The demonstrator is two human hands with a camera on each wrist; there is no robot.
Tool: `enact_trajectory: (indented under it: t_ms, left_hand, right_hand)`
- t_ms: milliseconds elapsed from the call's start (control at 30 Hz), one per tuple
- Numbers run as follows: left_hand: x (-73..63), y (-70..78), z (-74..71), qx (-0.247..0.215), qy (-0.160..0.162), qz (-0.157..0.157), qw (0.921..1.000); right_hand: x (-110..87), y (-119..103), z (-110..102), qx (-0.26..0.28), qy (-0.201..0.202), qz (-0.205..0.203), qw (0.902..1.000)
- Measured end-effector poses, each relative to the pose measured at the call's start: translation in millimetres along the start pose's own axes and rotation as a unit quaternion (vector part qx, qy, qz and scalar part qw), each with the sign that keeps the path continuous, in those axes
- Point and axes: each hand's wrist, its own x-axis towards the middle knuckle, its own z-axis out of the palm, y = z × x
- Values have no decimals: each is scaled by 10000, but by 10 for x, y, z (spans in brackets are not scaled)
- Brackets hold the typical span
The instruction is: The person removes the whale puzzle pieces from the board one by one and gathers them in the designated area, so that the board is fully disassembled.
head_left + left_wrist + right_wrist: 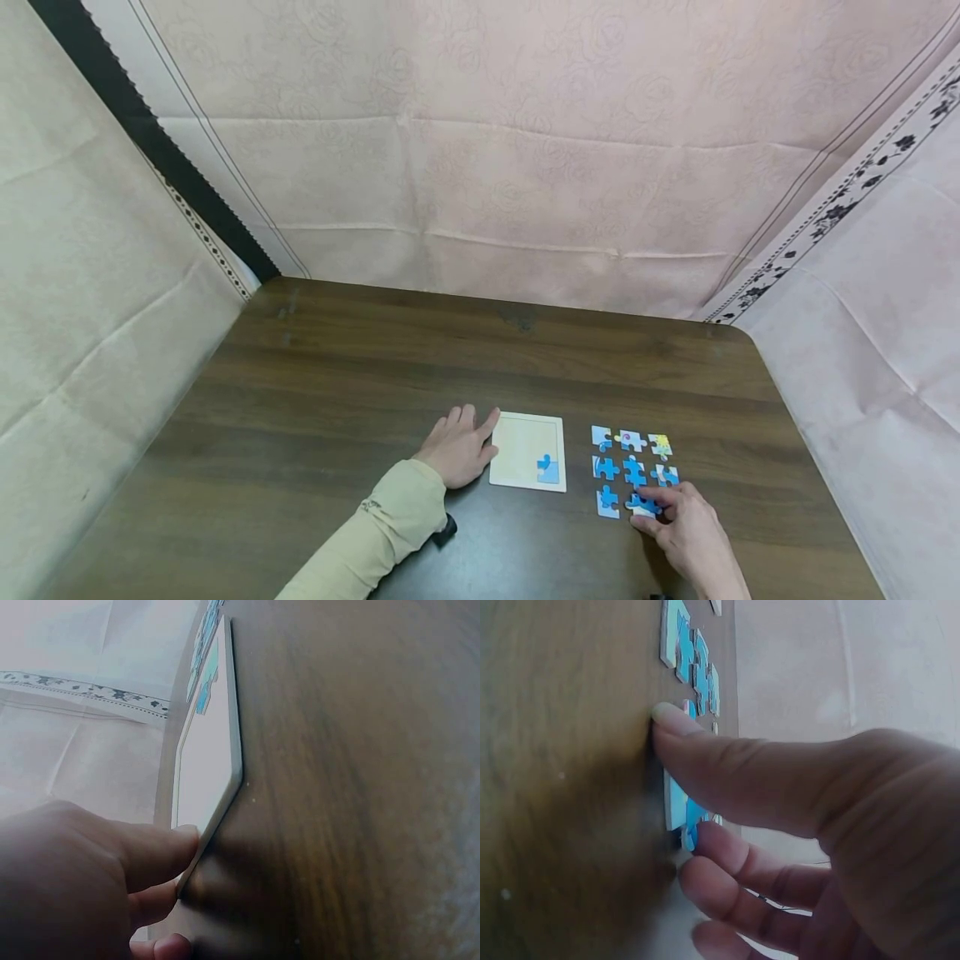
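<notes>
My left hand (459, 450) rests at the left edge of a square cream puzzle tray (517, 446), its fingertips on the rim. Its thumb (169, 851) presses on the tray edge in the left wrist view. One blue puzzle piece (548, 472) lies in the tray's lower right corner. To the right of the tray, my right hand (686, 529) pinches a blue-and-white puzzle piece (642, 507) between thumb and index finger, low at the table. In the right wrist view the thumb (735, 772) partly hides that piece (676, 806).
Several loose puzzle pieces lie in rows right of the tray, among them a yellow one (661, 445), a blue one (633, 471) and a corner one (607, 502). The brown wooden table (337, 375) is bordered by pale patterned cloth (487, 167).
</notes>
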Motion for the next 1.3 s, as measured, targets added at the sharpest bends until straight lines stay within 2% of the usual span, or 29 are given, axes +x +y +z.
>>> enact_trajectory:
  t_ms: [467, 733, 1300]
  left_hand:
    - [11, 3, 19, 11, -12, -40, 10000]
    - [11, 4, 12, 47, -16, -48, 10000]
    - [7, 2, -2, 35, -22, -1, 10000]
  right_hand:
    - [21, 1, -6, 139, -108, 164, 9997]
    - [17, 17, -9, 261, -50, 62, 9996]
    - [3, 41, 10, 398, -55, 133, 9991]
